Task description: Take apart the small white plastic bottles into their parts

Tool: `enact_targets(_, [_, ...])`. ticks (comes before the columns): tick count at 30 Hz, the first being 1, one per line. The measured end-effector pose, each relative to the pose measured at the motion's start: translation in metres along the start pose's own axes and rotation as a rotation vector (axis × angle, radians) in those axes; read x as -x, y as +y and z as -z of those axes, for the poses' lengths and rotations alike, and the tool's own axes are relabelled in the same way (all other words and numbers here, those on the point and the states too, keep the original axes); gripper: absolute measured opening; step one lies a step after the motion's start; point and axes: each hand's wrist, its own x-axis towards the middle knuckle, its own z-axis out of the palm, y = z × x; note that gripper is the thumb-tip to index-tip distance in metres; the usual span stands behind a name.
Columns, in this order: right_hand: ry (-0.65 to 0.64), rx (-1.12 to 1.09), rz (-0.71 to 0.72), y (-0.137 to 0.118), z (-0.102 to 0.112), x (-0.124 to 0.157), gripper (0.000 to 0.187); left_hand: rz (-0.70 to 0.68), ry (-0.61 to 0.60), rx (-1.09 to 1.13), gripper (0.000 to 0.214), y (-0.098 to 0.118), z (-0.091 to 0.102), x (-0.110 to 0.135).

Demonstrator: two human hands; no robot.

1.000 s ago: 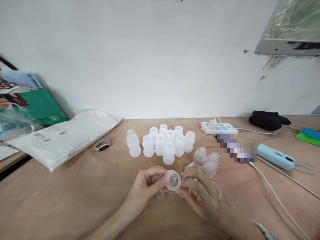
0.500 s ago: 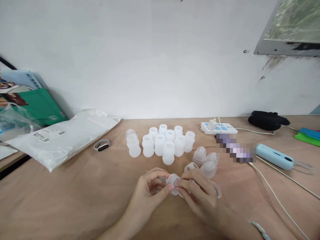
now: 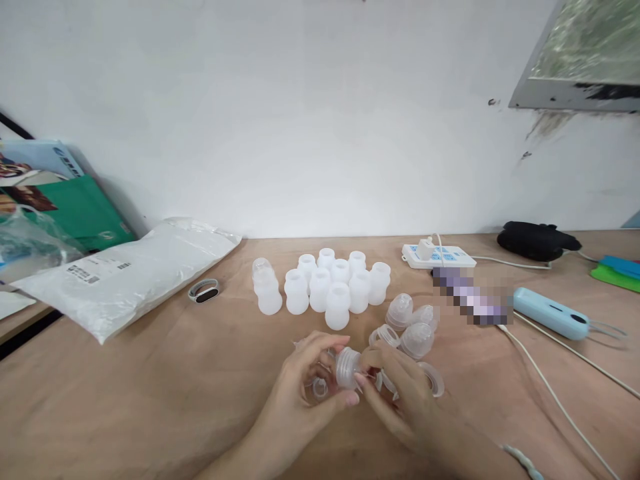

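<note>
My left hand (image 3: 307, 387) and my right hand (image 3: 395, 393) meet low in the middle of the wooden table (image 3: 150, 387), both pinching one small clear plastic threaded piece (image 3: 347, 367) between their fingertips. A little clear ring (image 3: 320, 387) lies under my left fingers. Just behind my right hand lie clear dome-shaped caps (image 3: 413, 327) and a loose clear ring (image 3: 433, 379). Farther back stands a cluster of several white translucent bottle-shaped pieces (image 3: 330, 287).
A white plastic bag (image 3: 125, 273) and a wristband (image 3: 204, 291) lie at the left. A power strip (image 3: 437, 256), a black object (image 3: 535, 240), a pale blue device (image 3: 550, 313) and white cables (image 3: 555, 393) lie on the right. The wall stands close behind.
The clear piece has been turned between my fingers, from its open end facing me to lying sideways with its threads showing. Both hands shifted slightly lower and closer together.
</note>
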Motion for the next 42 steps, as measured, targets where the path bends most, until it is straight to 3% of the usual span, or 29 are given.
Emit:
enact_targets(5, [-0.081,-0.123,-0.094,-0.005,0.009,-0.002,0.012,-0.064,-0.033,-0.021,0.039,-0.001,0.003,-0.002])
enact_targets(14, [-0.074,-0.309,-0.311,-0.001,0.001,-0.001,0.008,-0.021,-0.021,0.067,0.037,0.004,0.003,-0.002])
enact_targets(20, [-0.07,-0.355,-0.376,0.004,-0.003,0.002,0.01,0.021,-0.017,0.103,0.038,0.003,0.003,-0.003])
enact_targets(28, [-0.047,-0.511,-0.45,0.009,-0.001,0.002,0.01,-0.023,0.001,0.093,0.036,0.0,0.005,-0.006])
enact_targets(42, [-0.091,-0.739,-0.555,0.01,0.009,0.002,0.011,-0.035,-0.001,0.102,0.034,0.01,0.012,-0.008])
